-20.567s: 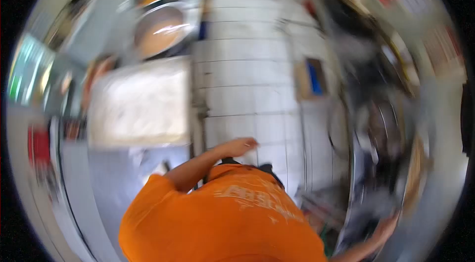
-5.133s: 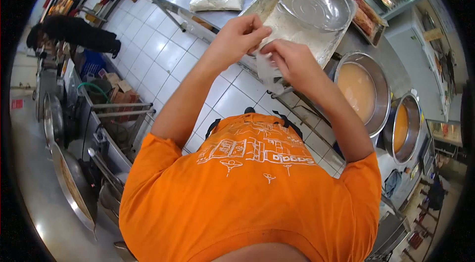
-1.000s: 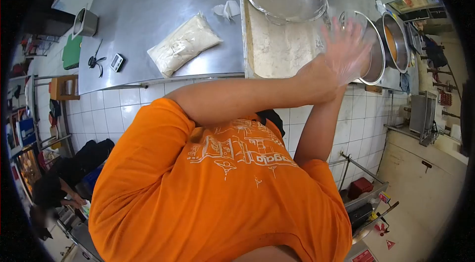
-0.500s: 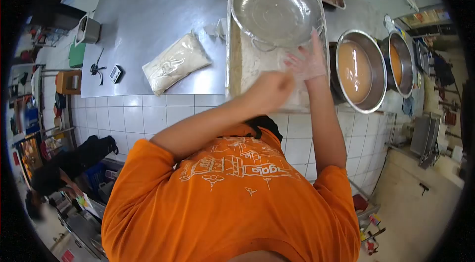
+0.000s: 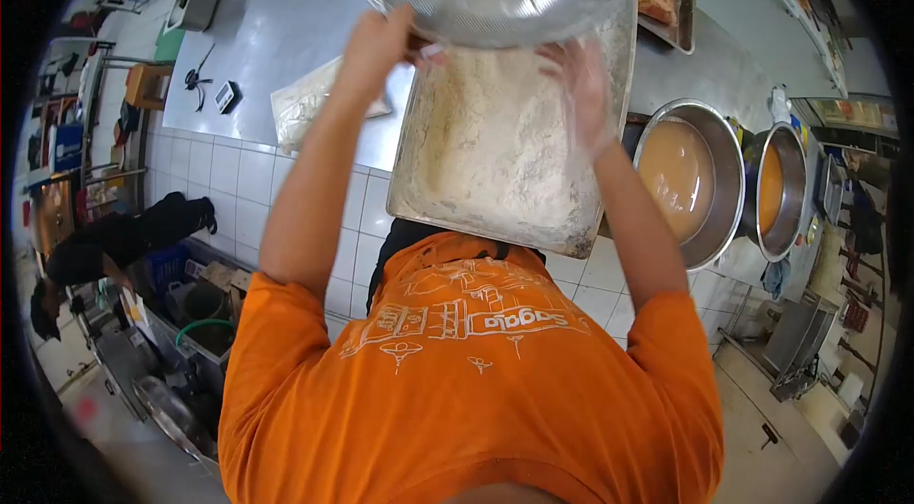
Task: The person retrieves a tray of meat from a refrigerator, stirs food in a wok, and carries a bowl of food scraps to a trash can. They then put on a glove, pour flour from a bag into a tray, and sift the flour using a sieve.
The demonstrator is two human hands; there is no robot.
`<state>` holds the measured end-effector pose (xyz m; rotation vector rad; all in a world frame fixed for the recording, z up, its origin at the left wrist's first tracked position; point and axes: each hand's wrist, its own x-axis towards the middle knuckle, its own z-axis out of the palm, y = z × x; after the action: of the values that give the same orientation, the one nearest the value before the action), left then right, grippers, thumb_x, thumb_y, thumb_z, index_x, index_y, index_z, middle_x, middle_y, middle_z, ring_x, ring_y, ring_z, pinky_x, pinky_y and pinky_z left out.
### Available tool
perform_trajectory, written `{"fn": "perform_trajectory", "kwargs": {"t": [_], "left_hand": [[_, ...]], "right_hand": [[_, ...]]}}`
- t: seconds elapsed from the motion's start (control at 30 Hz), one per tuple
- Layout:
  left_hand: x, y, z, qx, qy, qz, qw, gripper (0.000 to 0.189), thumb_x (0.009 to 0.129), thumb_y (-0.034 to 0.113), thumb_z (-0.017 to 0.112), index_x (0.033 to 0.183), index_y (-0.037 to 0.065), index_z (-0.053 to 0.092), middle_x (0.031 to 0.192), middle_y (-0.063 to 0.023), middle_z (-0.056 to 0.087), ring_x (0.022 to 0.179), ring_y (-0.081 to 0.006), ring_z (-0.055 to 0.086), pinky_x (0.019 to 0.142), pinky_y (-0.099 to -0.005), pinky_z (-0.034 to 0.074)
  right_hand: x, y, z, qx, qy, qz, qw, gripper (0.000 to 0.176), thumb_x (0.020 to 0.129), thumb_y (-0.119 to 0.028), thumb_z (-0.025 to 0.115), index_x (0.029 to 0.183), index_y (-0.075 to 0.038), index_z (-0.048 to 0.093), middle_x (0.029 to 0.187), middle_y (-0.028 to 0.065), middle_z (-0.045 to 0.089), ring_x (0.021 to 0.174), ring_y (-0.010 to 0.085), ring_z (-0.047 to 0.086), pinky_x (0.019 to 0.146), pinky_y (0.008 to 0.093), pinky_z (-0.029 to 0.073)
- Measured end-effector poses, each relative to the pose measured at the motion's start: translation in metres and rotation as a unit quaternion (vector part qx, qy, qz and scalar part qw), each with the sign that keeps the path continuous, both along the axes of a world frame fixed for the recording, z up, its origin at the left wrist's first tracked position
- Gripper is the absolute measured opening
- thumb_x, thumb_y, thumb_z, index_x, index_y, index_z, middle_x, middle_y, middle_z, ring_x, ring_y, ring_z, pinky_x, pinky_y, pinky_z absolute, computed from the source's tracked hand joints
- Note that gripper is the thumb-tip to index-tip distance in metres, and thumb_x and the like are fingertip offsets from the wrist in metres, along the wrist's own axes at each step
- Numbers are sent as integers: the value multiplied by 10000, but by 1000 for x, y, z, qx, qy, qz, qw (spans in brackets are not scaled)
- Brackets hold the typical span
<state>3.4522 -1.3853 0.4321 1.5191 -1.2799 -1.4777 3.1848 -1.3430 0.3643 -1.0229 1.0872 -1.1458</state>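
Observation:
A large round metal strainer (image 5: 514,0) with fine perforations is raised over the far part of a tray (image 5: 484,218) coated with pale flour-like powder (image 5: 495,133). My bare left hand (image 5: 379,45) is closed on the strainer's left rim. At the near right of the rim is my right hand (image 5: 583,90), in a clear thin glove. Its fingers are smeared by motion and partly hidden by the strainer, so I cannot make out its grip.
A bag of pale powder (image 5: 309,104) lies left of the tray, with a small timer (image 5: 227,97) farther left. To the right stand a metal bowl of tan liquid (image 5: 678,176) and a bowl of orange liquid (image 5: 771,185). Packed meat (image 5: 657,0) sits at the back right.
The strainer has come up off the tray and away from me, baring more powder. My left hand has moved from above the tray to its rim. The tray sits nearer my body.

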Motion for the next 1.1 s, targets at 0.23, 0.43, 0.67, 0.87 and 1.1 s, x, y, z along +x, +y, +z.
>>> {"fn": "perform_trajectory", "kwargs": {"t": [0.23,0.43,0.67,0.87,1.1], "left_hand": [[18,-16,14,-195,-159,112,962,456,940,343,507,935,-92,646,784,-146,685,678,-162,617,609,-319,473],[-11,-6,-37,-63,-154,103,981,413,921,296,527,856,-103,611,656,-187,625,589,-262,590,598,-421,454],[-14,-24,-102,-144,-79,85,983,445,923,324,517,879,-106,623,666,-175,623,622,-240,589,640,-393,467],[-18,-7,-87,-147,-116,84,979,448,921,343,526,883,-91,627,691,-197,637,637,-266,608,644,-405,466],[-22,-7,-100,-218,-112,48,968,352,924,295,533,928,-47,614,706,-211,629,626,-325,595,635,-414,466]], "right_hand": [[14,-156,-99,-97,789,163,584,544,950,-365,388,1394,-52,381,1477,128,359,1363,296,321,1109,489,246],[72,-142,-164,-277,769,155,555,524,948,-343,389,1392,-65,395,1461,136,381,1357,298,331,1101,482,262],[79,-87,-117,-113,559,324,755,475,945,-431,390,1164,-37,538,1102,128,555,1040,276,494,909,409,379],[105,-45,-101,174,439,403,784,574,901,-566,432,971,-21,599,888,85,590,834,224,520,778,369,413],[112,22,-85,370,255,369,814,524,888,-475,472,1267,-121,552,1301,176,512,1203,237,487,1015,375,374]]}}
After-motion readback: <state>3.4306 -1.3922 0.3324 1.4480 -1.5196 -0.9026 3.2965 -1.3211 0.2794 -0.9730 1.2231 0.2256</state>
